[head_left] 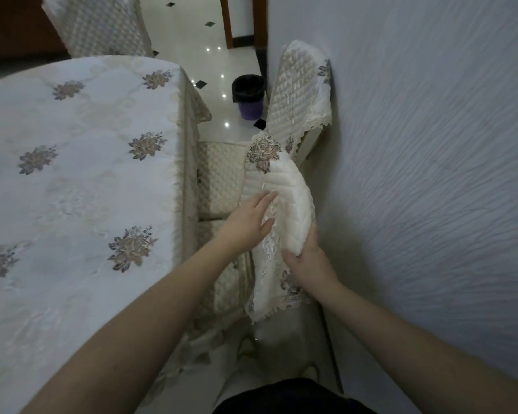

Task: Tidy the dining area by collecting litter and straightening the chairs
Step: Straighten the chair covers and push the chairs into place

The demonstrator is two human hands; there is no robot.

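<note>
1. Right hand (307, 264) grips the near chair (277, 210) backrest cover, fingers closed; left hand (248, 218) lies flat, fingers open.
2. Chair stands between desk (72, 174) edge and wall (431, 174).
3. Risk: the loose cover could slip off, or the chair scrape the wall.
</note>
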